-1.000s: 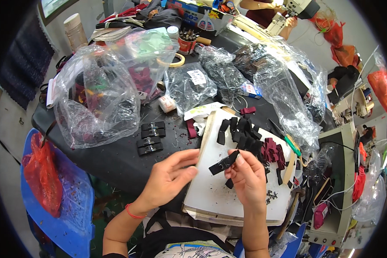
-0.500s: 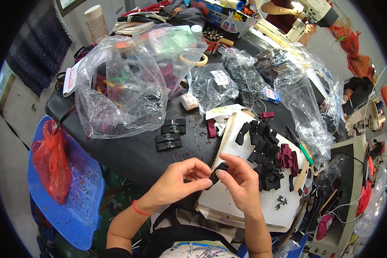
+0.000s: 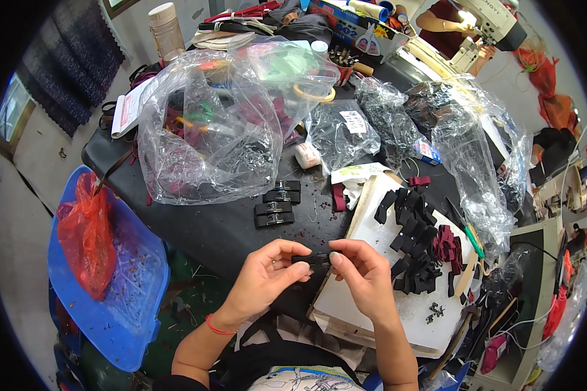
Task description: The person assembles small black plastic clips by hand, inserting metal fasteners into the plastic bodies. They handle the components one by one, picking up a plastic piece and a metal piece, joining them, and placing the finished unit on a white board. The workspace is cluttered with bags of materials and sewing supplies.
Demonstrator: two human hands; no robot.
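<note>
A small black band with a clip (image 3: 316,260) is between the two hands, and the grip is narrow: the left hand (image 3: 267,272) and the right hand (image 3: 363,277) pinch its ends by thumb and fingers. Just beyond the grip, black clipped bands (image 3: 274,214) lie on the dark counter (image 3: 218,231). Right of it, a white board (image 3: 378,313) carries black bows (image 3: 414,238). Far left stands a blue tray (image 3: 137,319). Farther beyond, a white label (image 3: 353,122) bears dark writing.
</note>
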